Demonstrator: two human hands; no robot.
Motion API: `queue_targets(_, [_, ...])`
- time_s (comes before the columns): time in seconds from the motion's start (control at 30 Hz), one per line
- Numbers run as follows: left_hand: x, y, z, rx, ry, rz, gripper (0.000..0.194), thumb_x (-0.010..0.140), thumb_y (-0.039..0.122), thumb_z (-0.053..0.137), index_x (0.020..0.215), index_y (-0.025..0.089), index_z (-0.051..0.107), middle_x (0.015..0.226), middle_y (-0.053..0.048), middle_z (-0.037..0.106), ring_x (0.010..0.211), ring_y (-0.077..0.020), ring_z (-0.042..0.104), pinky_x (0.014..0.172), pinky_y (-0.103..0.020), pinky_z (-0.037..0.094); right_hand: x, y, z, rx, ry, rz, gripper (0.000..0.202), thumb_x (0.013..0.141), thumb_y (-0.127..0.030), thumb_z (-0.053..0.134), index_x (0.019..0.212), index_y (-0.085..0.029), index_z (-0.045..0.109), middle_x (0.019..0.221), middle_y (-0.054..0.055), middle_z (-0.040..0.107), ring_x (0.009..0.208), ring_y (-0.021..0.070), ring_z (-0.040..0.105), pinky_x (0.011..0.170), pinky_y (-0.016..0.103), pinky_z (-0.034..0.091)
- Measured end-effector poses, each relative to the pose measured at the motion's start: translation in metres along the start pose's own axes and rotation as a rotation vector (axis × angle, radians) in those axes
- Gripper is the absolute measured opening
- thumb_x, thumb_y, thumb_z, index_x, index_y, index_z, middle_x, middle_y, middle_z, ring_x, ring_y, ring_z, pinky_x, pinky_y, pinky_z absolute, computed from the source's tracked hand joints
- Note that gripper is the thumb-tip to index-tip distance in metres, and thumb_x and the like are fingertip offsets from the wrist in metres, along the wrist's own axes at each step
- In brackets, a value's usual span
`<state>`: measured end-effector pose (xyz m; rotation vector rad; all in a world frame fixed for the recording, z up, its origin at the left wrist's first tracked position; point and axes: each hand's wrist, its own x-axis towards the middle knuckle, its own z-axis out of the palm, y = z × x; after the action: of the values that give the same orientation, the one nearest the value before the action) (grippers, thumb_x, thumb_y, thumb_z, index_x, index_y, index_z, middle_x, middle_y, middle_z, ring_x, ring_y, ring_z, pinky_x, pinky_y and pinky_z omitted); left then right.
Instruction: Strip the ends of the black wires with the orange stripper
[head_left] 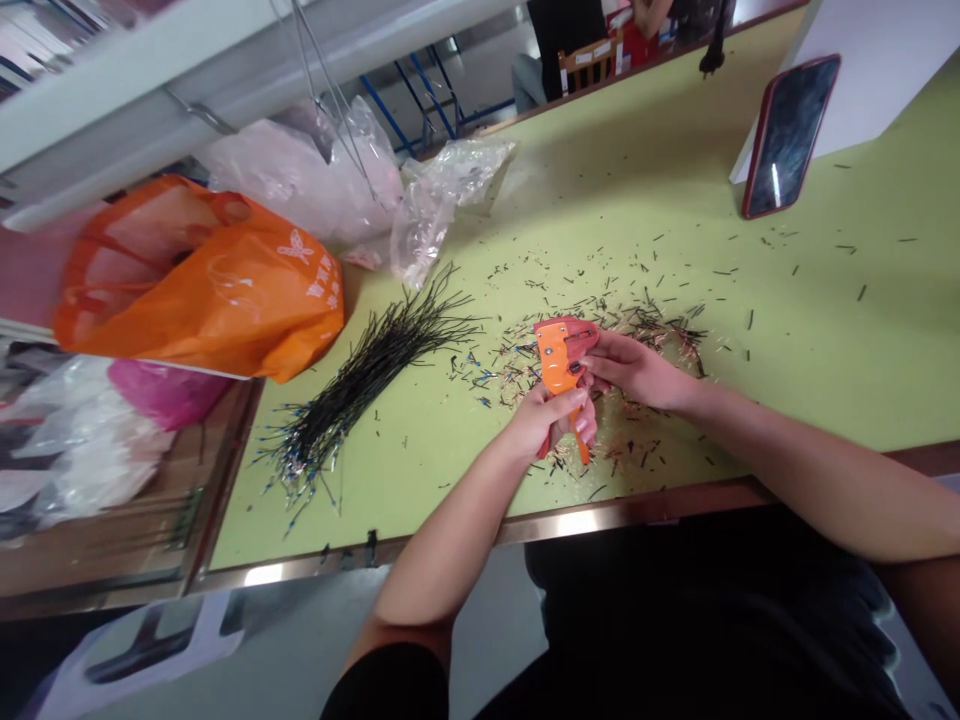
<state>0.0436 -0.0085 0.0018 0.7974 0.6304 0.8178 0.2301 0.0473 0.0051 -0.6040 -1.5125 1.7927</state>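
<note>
My left hand [551,420] is wrapped around the handles of an orange and red wire stripper [556,358], whose head points away from me. The fingers of my right hand [626,367] are pinched together against the right side of the tool's head; whatever lies between them is hidden. Under and around both hands are many short black offcuts and copper-coloured strands [660,330]. To the left lies a thick bundle of black wires [367,365], with blue and silvery tips at its near end. A few loose blue-tipped pieces [484,376] lie beside the stripper.
An orange bag [247,290] and clear plastic bags [427,210] lie at the left and back of the green tabletop [360,500]. A phone [791,140] leans on a white box [885,70] at right. A metal rail [247,80] crosses the upper left. A person [566,40] sits beyond.
</note>
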Motion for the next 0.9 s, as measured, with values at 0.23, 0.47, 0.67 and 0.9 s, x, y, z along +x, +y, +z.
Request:
queue_targets(0.23, [0.001,-0.002,0.002,0.081,0.061,0.002,0.045,0.082,0.051,0.087,0.084,0.019,0.055,0.054,0.008,0.053,0.045,-0.0101,0.053,0.051,-0.027,0.052,-0.001,-0.003,0.002,-0.086,0.048,0.070,0.019,0.101,-0.039,0.066,0.102,-0.020,0.063,0.081,0.001,0.063,0.067,0.0142,0.056,0.065,0.033,0.052])
queue_targets(0.47, [0.003,-0.004,0.003,0.125,0.132,-0.033,0.050,0.079,0.056,0.087,0.072,0.019,0.055,0.047,0.010,0.045,0.038,-0.0068,0.042,0.043,-0.023,0.044,0.000,-0.004,0.004,-0.149,0.059,0.088,0.014,0.100,-0.035,0.063,0.102,-0.020,0.066,0.094,0.004,0.070,0.075,0.0165,0.060,0.073,0.036,0.056])
queue_targets(0.67, [0.006,-0.007,0.001,0.090,0.164,-0.021,0.055,0.080,0.058,0.086,0.062,0.020,0.050,0.043,0.010,0.040,0.036,-0.0065,0.040,0.042,-0.022,0.041,0.004,0.003,0.003,-0.176,0.074,0.076,0.018,0.100,-0.037,0.062,0.106,-0.020,0.065,0.097,0.005,0.072,0.075,0.0166,0.061,0.072,0.035,0.056])
queue_targets(0.9, [0.009,0.003,-0.012,-0.049,0.131,0.012,0.047,0.074,0.054,0.090,0.088,0.018,0.063,0.070,-0.001,0.070,0.063,-0.0188,0.071,0.064,-0.033,0.062,-0.002,-0.007,-0.024,-0.604,0.347,-0.002,0.011,0.102,-0.031,0.060,0.108,-0.022,0.060,0.096,0.007,0.079,0.077,0.0205,0.069,0.071,0.036,0.052])
